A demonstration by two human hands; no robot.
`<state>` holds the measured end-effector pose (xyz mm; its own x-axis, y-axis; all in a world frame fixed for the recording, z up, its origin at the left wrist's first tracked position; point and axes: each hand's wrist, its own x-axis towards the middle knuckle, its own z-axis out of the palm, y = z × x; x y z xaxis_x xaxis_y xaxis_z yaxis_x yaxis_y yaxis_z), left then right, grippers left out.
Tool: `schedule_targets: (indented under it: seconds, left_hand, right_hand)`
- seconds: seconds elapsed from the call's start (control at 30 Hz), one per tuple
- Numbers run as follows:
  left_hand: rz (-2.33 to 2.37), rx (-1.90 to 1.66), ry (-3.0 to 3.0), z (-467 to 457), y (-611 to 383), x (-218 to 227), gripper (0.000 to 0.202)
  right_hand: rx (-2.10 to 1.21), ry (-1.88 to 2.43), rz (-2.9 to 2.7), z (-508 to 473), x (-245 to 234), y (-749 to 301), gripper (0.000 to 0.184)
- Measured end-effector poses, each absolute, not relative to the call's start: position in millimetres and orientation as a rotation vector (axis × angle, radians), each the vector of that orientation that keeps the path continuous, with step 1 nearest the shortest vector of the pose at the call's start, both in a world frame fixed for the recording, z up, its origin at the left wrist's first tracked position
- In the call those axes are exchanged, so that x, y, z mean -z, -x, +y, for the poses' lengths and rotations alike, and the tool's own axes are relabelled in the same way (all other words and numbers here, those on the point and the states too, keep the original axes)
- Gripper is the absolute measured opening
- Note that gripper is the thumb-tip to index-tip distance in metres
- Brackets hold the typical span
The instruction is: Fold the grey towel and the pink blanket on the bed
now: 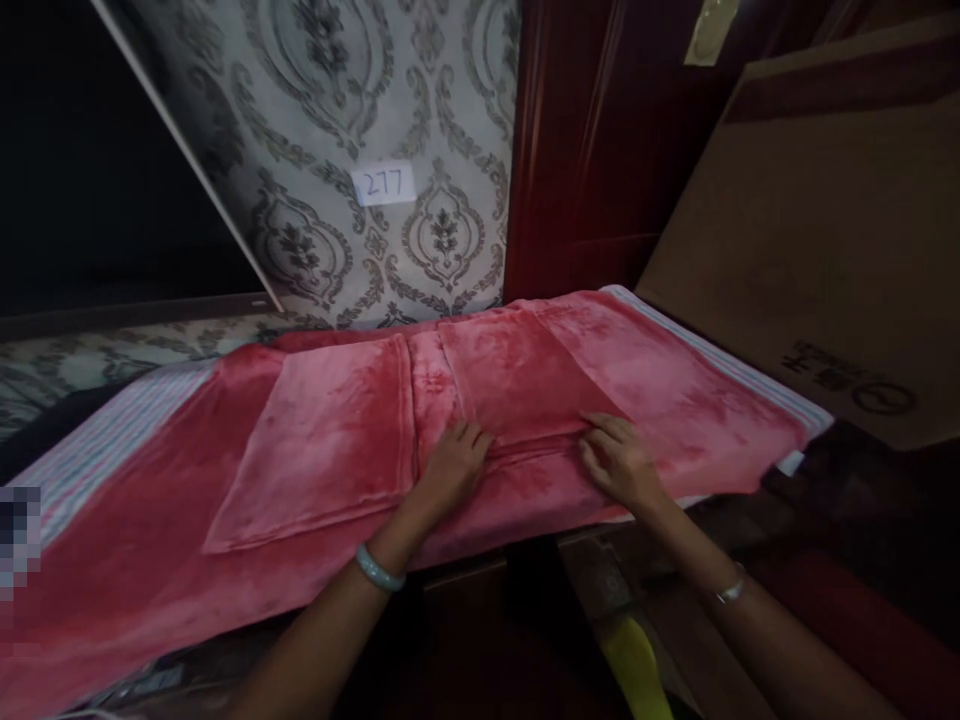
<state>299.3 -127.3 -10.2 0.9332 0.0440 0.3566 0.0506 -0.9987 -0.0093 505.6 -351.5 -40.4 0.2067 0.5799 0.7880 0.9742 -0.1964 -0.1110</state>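
A pink plush cloth (712, 430) is spread over the low surface in front of me. Two folded panels of the same plush fabric lie on it side by side: a left folded panel (322, 430) and a right folded panel (525, 375). My left hand (454, 465), with a pale bangle at the wrist, has its fingers curled at the near left corner of the right panel; its thumb is hidden. At that panel's near right corner, the thumb and fingers of my right hand (619, 460) close on the edge.
Striped cloth (127, 420) shows beneath the plush at both ends. A large cardboard box (825, 230) stands at right, a dark screen (112, 160) at left. Behind are patterned wallpaper with a paper marked 277 (384, 183) and a dark red door (585, 150). Something yellow (634, 665) is below.
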Motion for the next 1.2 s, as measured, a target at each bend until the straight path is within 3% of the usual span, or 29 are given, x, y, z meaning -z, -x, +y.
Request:
schedule_targets:
  seconds: [0.1,0.2,0.4,0.5,0.7,0.9,1.2]
  left_hand:
    - [-0.085,0.602,3.103,-129,-299,14,0.033]
    - [-0.126,0.599,3.124,-131,-297,14,0.033]
    - [-0.171,0.613,3.34,-129,-285,3,0.034]
    - [-0.173,0.644,3.502,-124,-282,-8,0.038]
    - [-0.284,0.598,3.518,-126,-287,-14,0.02]
    - [-0.417,0.726,3.535,-116,-289,-25,0.033]
    - [-0.661,0.047,3.234,-64,-294,-46,0.054]
  right_hand:
    - [0.789,1.864,-1.411,-327,17,-495,0.026]
    - [0.652,1.991,-1.504,-286,1,-477,0.042]
    - [0.229,2.204,-1.778,-240,22,-449,0.05]
    - [0.219,2.215,-1.757,-241,30,-448,0.05]
    - [0.278,2.084,-1.77,-253,29,-442,0.046]
    - [0.172,2.0,-1.784,-262,28,-436,0.057]
    - [0.069,2.055,-1.632,-246,22,-430,0.059]
